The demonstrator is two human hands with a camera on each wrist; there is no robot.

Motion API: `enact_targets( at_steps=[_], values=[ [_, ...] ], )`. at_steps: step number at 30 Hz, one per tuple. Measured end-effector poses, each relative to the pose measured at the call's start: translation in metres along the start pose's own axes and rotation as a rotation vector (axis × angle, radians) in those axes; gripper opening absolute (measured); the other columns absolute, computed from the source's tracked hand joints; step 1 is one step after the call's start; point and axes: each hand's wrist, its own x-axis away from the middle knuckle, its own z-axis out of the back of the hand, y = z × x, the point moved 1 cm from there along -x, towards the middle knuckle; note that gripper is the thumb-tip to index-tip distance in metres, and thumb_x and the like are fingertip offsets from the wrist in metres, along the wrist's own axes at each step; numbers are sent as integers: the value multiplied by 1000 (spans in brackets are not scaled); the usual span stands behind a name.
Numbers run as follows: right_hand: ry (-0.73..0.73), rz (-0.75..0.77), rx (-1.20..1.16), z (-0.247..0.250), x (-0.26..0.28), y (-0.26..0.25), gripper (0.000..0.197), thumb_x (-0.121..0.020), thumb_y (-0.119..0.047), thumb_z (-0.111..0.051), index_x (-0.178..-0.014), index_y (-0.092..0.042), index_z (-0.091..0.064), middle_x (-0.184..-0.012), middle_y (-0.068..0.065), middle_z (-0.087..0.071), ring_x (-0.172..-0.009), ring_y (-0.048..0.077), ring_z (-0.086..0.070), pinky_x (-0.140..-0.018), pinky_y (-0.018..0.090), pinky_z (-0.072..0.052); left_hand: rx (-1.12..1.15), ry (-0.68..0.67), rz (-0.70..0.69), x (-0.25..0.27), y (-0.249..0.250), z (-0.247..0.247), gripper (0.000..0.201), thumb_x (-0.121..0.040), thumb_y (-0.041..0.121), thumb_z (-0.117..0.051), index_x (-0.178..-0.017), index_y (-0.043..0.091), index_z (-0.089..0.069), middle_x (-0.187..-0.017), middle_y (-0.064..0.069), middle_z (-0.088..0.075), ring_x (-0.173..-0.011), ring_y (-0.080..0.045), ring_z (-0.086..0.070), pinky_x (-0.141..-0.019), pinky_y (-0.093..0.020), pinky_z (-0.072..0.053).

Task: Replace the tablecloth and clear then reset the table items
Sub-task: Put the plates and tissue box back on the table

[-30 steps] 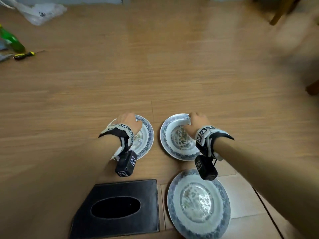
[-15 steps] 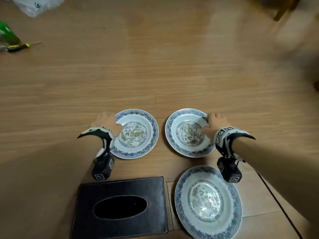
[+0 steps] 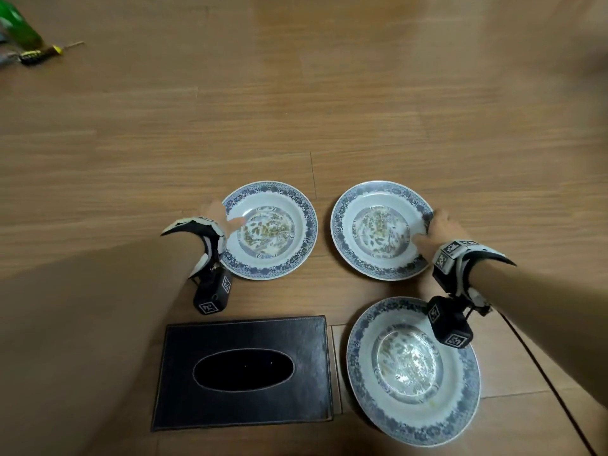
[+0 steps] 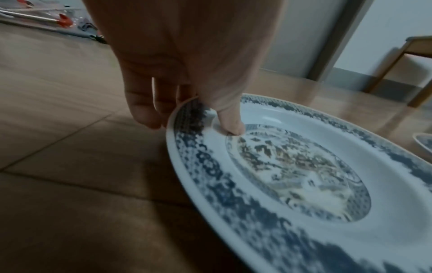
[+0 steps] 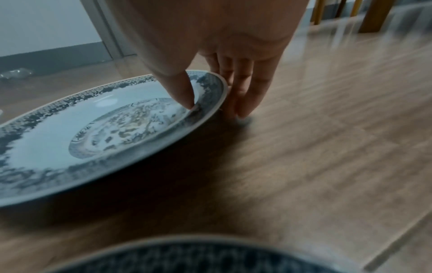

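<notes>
Three blue-rimmed plates with painted centres lie on the wooden floor. My left hand (image 3: 223, 213) pinches the left rim of the left plate (image 3: 296, 205), thumb inside the well and fingers under the edge; the left wrist view shows the same hand (image 4: 187, 114) and plate (image 4: 292, 175). My right hand (image 3: 434, 228) pinches the right rim of the right plate (image 3: 348, 225), thumb in the well, seen too in the right wrist view as hand (image 5: 210, 99) on plate (image 5: 58, 133). The third plate (image 3: 362, 366) lies nearer me beside a black tissue box (image 3: 243, 403).
A green bottle (image 3: 18, 28) and a yellow-handled screwdriver (image 3: 39, 54) lie at the far left. Chair legs (image 4: 397, 70) stand by the wall beyond the plates. Bare wooden floor (image 3: 296, 93) stretches ahead.
Both hands slid from over the plates' centres out to the outer rims and now pinch them. The view has tilted down and closer.
</notes>
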Motion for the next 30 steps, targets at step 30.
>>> enact_targets(
  at_steps=[30],
  values=[
    [139,-159,-570,447,253,24,23,-97,-18,-56,-112,-6,-45,-81,-3,-46,-67,8,-48,-52,19,-38,52,358,-240,397,305,300,45,-85,44,-70,-93,5,-49,-92,-16,-57,-86,-33,-52,-69,-41,-44]
  ],
)
